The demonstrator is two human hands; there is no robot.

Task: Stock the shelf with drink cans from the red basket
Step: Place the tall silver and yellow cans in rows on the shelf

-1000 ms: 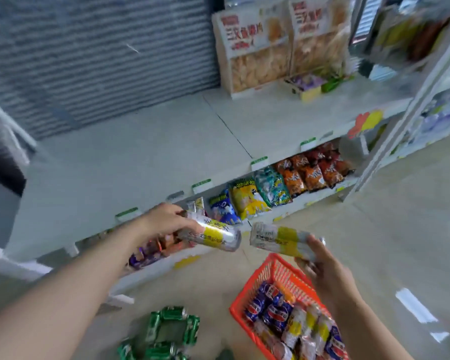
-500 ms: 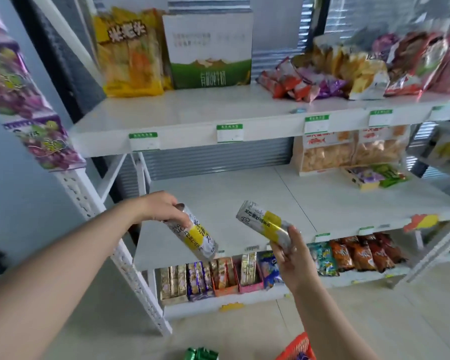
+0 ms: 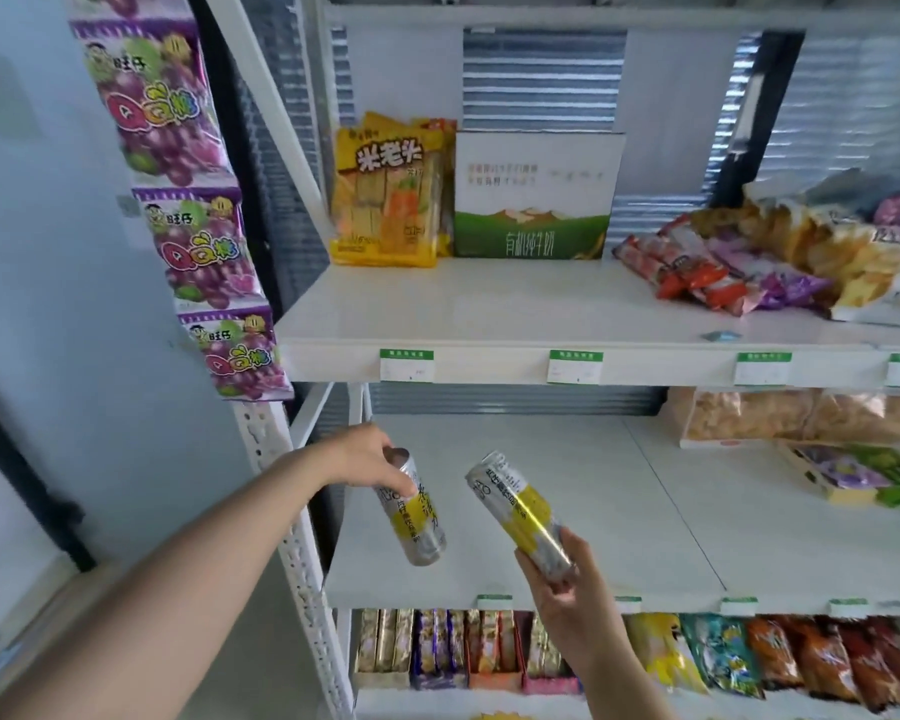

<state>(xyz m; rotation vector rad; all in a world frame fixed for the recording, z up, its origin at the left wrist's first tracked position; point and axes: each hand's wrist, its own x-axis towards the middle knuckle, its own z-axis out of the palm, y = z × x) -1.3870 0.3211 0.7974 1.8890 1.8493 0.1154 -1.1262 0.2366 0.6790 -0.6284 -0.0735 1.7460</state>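
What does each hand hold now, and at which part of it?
The left hand grips one silver-and-yellow can by its upper end; the right hand grips a second can by its lower end. Both cans are tilted.

A strip of purple grape-gummy bags (image 3: 178,200) hangs at the far left. A yellow rice-cracker bag (image 3: 385,200) stands just beside a white-and-green milk box (image 3: 533,194), with red and purple snack packets (image 3: 723,272) piled to the right. Lower down lie clear bags of crisps (image 3: 801,413). Lowest are display boxes of bars (image 3: 463,646) beside coloured chip bags (image 3: 749,657).
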